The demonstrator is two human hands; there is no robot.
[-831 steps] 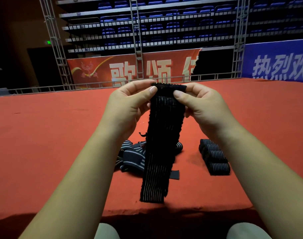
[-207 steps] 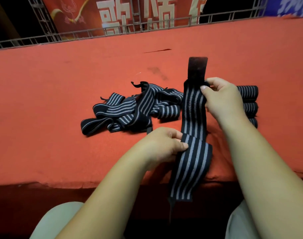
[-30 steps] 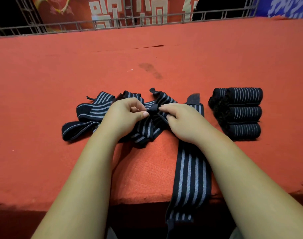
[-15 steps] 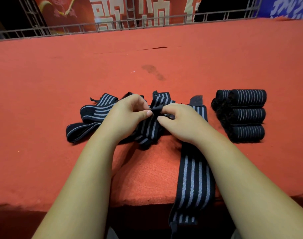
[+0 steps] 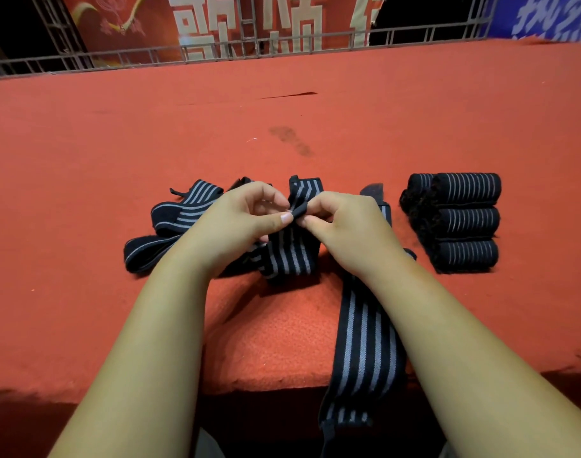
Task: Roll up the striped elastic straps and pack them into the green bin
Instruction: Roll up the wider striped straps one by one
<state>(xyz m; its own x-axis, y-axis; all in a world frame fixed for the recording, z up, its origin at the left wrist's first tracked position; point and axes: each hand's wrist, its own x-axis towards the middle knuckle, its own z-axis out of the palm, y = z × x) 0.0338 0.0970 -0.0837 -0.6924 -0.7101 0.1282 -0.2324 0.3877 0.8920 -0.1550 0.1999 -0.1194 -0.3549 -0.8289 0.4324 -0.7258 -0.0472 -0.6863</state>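
Note:
A heap of loose black straps with grey stripes [image 5: 183, 216] lies on the red carpet. My left hand [image 5: 236, 223] and my right hand [image 5: 345, 226] meet above it, and both pinch the black end of one striped strap [image 5: 290, 256] between thumb and fingers. Another strap [image 5: 365, 352] lies flat under my right forearm and hangs over the front edge of the platform. Three rolled straps [image 5: 464, 223] lie side by side to the right. No green bin is in view.
The red carpeted platform [image 5: 84, 166] stretches far back to a metal railing [image 5: 249, 51] with red and blue banners behind. The platform's front edge [image 5: 275, 388] runs just before my knees, dark below it.
Both hands have lifted the pinched strap end slightly out of the heap and drawn it towards me. The rolled straps and the flat strap have stayed where they were.

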